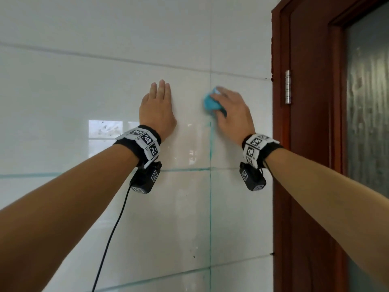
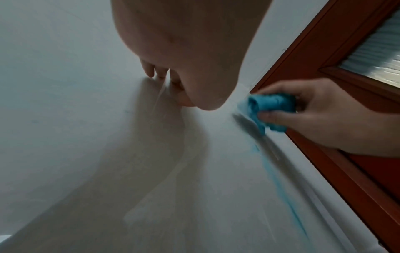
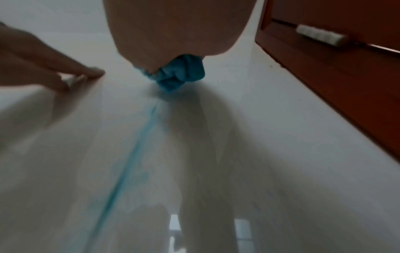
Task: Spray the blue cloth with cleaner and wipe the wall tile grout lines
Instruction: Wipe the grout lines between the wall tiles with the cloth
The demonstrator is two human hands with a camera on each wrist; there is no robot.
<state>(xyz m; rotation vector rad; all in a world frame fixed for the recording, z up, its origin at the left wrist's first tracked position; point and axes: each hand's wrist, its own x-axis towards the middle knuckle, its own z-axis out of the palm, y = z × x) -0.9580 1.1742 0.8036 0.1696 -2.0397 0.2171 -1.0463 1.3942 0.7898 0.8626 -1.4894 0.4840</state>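
Note:
My right hand (image 1: 228, 106) grips a bunched blue cloth (image 1: 211, 102) and presses it against the vertical grout line (image 1: 210, 186) of the white tiled wall (image 1: 84, 91). In the left wrist view the fingers and thumb curl round the cloth (image 2: 270, 107). Below the cloth the grout line is stained blue-green (image 3: 134, 154). The cloth (image 3: 179, 75) peeks out under my palm in the right wrist view. My left hand (image 1: 159, 106) rests flat on the tile to the left, fingers straight and together, holding nothing.
A red-brown wooden door frame (image 1: 282, 144) with a metal hinge (image 1: 288, 87) stands just right of the cloth. Frosted glass (image 1: 368, 102) fills the door. A horizontal grout line (image 1: 185, 170) crosses below the hands. A black cable (image 1: 109, 239) hangs from my left wrist.

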